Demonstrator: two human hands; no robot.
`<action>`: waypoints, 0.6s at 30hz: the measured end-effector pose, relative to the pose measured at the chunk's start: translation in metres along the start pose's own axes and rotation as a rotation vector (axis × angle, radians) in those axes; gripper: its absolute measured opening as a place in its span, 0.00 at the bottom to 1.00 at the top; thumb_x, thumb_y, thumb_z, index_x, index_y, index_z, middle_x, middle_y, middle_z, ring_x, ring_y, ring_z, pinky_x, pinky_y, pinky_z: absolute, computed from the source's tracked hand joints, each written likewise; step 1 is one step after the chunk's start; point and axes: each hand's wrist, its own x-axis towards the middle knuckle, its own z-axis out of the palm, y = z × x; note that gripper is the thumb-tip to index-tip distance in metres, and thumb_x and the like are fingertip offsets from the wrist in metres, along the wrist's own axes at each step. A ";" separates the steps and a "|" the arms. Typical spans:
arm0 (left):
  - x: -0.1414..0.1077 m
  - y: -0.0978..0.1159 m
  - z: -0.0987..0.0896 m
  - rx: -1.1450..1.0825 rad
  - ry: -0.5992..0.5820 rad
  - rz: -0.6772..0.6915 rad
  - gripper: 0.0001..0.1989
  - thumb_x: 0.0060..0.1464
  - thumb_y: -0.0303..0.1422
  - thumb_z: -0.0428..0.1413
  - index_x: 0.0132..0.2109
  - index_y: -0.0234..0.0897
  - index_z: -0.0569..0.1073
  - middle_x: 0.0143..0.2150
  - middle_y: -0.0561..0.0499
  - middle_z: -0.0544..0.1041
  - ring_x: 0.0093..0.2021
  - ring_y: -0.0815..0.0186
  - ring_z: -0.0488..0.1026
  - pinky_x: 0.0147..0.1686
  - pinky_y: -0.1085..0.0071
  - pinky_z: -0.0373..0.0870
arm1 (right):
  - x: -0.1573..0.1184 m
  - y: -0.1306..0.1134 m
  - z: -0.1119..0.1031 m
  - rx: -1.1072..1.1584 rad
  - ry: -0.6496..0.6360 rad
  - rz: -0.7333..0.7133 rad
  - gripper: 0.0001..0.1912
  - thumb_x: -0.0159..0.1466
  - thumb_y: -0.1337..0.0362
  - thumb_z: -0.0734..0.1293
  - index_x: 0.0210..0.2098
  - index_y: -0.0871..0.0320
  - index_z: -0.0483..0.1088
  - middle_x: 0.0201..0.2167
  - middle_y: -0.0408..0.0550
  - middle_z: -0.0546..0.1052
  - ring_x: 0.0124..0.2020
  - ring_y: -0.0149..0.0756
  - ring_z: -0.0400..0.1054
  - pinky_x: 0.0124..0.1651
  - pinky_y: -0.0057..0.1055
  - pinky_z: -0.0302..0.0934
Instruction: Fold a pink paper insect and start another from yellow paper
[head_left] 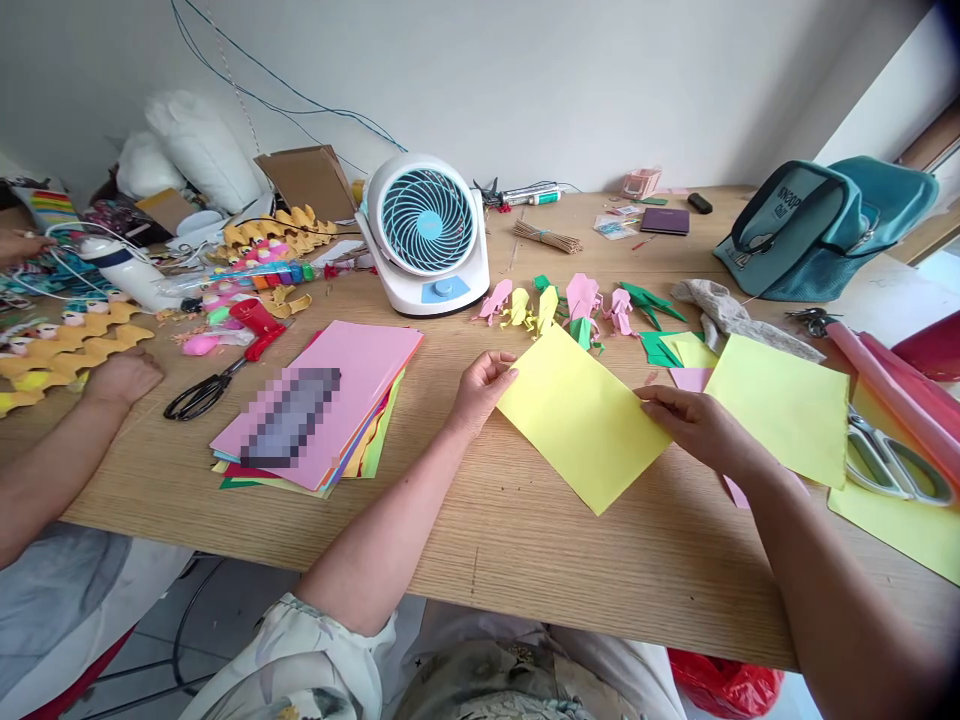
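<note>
A sheet of yellow paper is held up at a slant above the wooden table, one corner toward me. My left hand pinches its left corner between thumb and fingers. On the opposite corner, my right hand grips the paper the same way. Just behind the sheet stand several folded paper figures in pink, yellow and green. Another yellow sheet lies to the right of my right hand, partly over pink paper. A stack of coloured paper with a blurred dark object on top rests left of my left hand.
A white fan stands behind the stack. Black-handled scissors and a red glue gun lie left; grey-handled scissors lie right. A teal bag sits back right. Another person's hand rests beside yellow egg cartons.
</note>
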 end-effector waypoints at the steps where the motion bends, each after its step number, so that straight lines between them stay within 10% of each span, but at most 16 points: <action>1: 0.000 0.000 0.000 0.022 -0.011 0.003 0.17 0.48 0.38 0.63 0.43 0.36 0.70 0.32 0.53 0.77 0.30 0.69 0.73 0.32 0.74 0.67 | -0.001 0.000 -0.002 0.010 -0.012 0.006 0.22 0.65 0.50 0.61 0.50 0.55 0.76 0.39 0.51 0.80 0.40 0.46 0.74 0.41 0.37 0.69; 18: 0.003 -0.010 -0.003 0.246 -0.034 0.144 0.10 0.53 0.31 0.56 0.43 0.40 0.65 0.26 0.58 0.69 0.26 0.72 0.66 0.28 0.76 0.60 | 0.000 -0.005 -0.004 0.103 -0.030 0.024 0.28 0.60 0.43 0.66 0.52 0.54 0.73 0.41 0.51 0.80 0.44 0.46 0.74 0.44 0.36 0.69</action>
